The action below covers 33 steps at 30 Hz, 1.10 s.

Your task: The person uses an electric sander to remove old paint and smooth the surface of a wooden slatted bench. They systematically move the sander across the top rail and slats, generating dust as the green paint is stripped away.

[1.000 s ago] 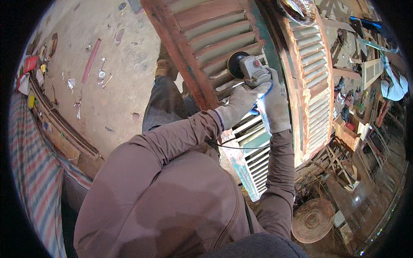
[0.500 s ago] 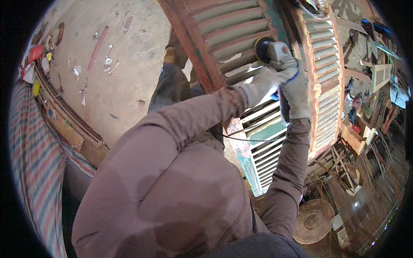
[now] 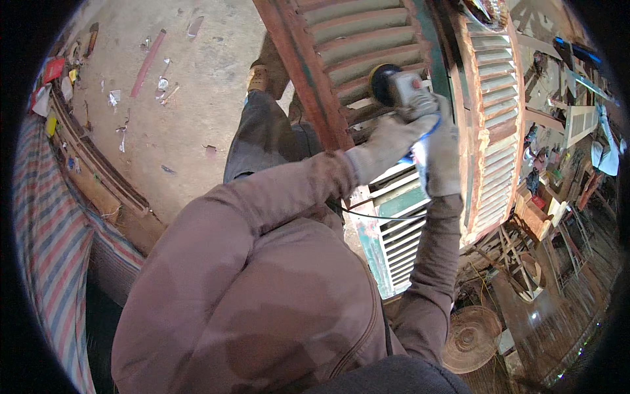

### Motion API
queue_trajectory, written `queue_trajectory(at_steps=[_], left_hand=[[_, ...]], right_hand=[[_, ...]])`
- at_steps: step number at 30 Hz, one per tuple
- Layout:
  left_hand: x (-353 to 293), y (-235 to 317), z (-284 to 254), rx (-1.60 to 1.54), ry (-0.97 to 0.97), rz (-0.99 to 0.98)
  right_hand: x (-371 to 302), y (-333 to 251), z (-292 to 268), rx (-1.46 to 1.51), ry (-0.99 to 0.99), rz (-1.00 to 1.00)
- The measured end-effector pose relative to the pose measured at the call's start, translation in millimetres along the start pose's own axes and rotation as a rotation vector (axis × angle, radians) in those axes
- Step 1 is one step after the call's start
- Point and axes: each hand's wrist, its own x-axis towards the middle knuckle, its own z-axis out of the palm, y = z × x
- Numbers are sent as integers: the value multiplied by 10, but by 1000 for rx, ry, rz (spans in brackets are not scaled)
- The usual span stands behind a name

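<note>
Both gloved hands are closed around the grey sander (image 3: 403, 88), left hand (image 3: 387, 141) wrapped on its body, right hand (image 3: 441, 154) gripping the rear, its disc pressed to the red louvred shutter (image 3: 354, 46) at one o'clock. I judge the sanding partly done: slats there look pale, while the frame keeps its red paint.

Reddish-brown shutter (image 3: 341, 46); grey grinder (image 3: 403, 88); striped red-blue-white tarp (image 3: 49, 243); grey-white gloves.

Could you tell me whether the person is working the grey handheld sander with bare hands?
No, both the left hand and the right hand wear pale work gloves while gripping the grey handheld sander.
</note>
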Motion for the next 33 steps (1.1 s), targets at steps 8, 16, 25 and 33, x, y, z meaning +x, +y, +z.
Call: queue_trajectory(at_steps=[8,16,25,33], left_hand=[[643,206,470,220,-109,-66],[-709,-409,-230,-53,229,-6],[22,-409,71,232,-131,17],[884,-428,475,374,-117,568]], right_hand=[[465,647,-186,132,106,85],[-695,148,517,-123,-10,-195],[-322,164,31,-21,-10,189],[319,759,-104,152,59,241]])
